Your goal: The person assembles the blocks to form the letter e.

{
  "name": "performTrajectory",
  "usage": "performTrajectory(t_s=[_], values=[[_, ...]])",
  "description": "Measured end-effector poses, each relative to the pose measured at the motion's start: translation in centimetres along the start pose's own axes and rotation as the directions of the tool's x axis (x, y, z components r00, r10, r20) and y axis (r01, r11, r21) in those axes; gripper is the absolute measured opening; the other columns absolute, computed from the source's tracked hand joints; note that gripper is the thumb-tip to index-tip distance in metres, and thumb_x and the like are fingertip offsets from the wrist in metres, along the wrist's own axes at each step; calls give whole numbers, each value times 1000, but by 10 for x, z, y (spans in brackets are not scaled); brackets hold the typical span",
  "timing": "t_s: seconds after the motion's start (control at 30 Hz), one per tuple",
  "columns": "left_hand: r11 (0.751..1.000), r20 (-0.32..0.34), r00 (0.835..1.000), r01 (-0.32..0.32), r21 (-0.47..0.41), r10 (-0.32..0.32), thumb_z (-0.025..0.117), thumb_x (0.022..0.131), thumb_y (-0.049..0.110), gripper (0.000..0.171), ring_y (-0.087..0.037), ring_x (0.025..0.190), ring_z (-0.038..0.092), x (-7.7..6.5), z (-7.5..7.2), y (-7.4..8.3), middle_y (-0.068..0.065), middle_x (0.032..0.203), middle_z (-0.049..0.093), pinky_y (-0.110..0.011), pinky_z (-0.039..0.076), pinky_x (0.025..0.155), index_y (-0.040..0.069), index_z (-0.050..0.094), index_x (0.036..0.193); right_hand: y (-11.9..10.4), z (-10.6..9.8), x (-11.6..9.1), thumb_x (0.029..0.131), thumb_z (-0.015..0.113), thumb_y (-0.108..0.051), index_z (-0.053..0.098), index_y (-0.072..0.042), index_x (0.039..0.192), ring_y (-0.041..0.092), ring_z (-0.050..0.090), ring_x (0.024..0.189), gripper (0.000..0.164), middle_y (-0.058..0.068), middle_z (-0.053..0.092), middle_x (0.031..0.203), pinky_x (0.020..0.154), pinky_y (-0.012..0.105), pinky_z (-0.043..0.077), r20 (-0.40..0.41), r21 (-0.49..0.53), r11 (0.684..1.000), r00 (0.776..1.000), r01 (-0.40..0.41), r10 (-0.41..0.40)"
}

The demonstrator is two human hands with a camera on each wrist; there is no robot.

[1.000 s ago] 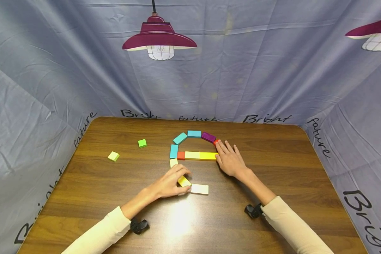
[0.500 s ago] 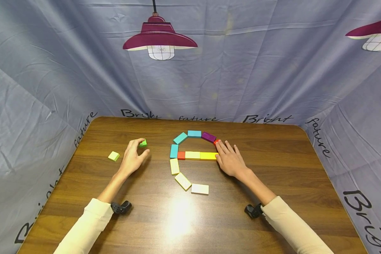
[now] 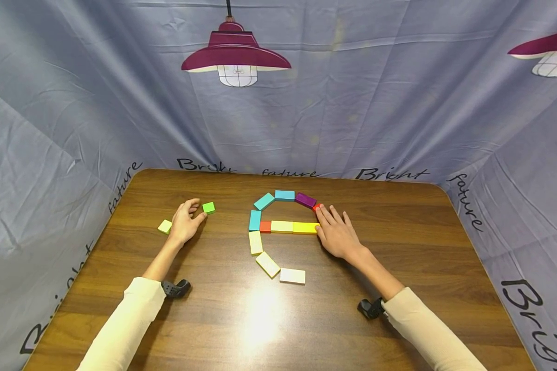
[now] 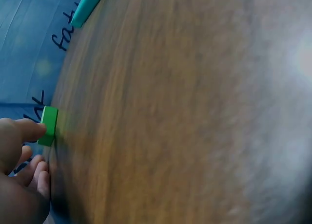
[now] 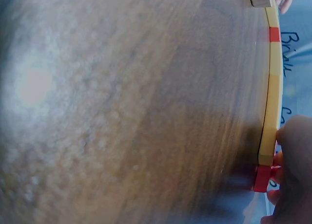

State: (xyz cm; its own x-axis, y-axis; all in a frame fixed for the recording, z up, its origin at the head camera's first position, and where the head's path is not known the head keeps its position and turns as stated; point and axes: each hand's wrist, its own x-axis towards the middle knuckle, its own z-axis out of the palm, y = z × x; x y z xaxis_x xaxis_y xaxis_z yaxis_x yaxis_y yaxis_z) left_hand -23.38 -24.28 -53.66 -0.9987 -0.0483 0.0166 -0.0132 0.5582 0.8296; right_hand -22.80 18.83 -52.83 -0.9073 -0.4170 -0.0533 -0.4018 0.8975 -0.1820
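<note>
My left hand is over the table's left part, between a bright green square block and a pale lime block. Its fingers are loosely bent and hold nothing; the thumb tip is right by the green block's near left corner. In the left wrist view the thumb overlaps that green block. My right hand lies with fingers extended at the right end of a block outline. Its fingertips cover part of a red block, and its thumb touches the end of a yellow block.
Blue blocks and a purple block form the outline's upper arc. A short red block and a cream block continue the straight row. Pale yellow blocks and a whitish block curve below. Printed cloth hangs behind the table.
My left hand has left the pale yellow block in the lower curve, gone up and left to the green block, then shifted slightly left of it. My right hand stays put.
</note>
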Motion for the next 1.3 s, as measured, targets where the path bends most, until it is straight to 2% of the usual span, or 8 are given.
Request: performTrajectory(t_s=[0.2,0.5,0.7,0.83,1.03,1.3], values=[[997,51,999,-17,79,13,62,97,5,47,-43,124,46,5,-3,0,-29,135,47,-50,40,105,-10,48,139,0,0,0,109,36,-32,25,-2,157,38,18,148,58,14,21,162,115,63,11,0,4,1000,1000,0,0],[991,39,998,-51,126,46,66,95,8,40,-42,115,53,8,-1,1,-28,125,54,-49,45,98,-10,56,129,1,3,1,109,35,-32,25,-2,157,38,17,148,58,14,21,163,115,63,10,0,-1,1000,1000,1,-1],[991,3,994,-106,86,106,72,91,8,36,-38,107,60,0,9,11,-25,114,63,-46,48,95,-9,62,120,1,2,0,109,35,-32,25,-2,157,38,17,148,58,15,21,162,115,63,10,-1,1,1000,1000,4,-4],[987,-8,987,-159,36,159,76,86,7,32,-35,100,64,-8,23,26,-21,107,68,-45,50,92,-5,66,115,2,2,0,109,35,-32,25,-2,157,38,17,148,58,14,21,162,115,63,9,3,-1,1000,1000,-1,1],[964,27,964,-264,-23,265,78,83,7,31,-30,93,67,-23,50,55,-14,98,70,-45,53,87,0,68,111,2,2,1,109,35,-32,25,-2,157,37,17,148,58,14,21,163,115,62,10,2,-6,1000,1000,-3,3],[916,139,907,-385,-111,398,78,81,5,31,-31,92,69,-51,93,91,-15,98,71,-44,55,84,-1,69,110,1,0,0,108,37,-31,25,-2,157,38,17,148,58,14,20,163,115,63,9,5,9,1000,1000,-3,3]])
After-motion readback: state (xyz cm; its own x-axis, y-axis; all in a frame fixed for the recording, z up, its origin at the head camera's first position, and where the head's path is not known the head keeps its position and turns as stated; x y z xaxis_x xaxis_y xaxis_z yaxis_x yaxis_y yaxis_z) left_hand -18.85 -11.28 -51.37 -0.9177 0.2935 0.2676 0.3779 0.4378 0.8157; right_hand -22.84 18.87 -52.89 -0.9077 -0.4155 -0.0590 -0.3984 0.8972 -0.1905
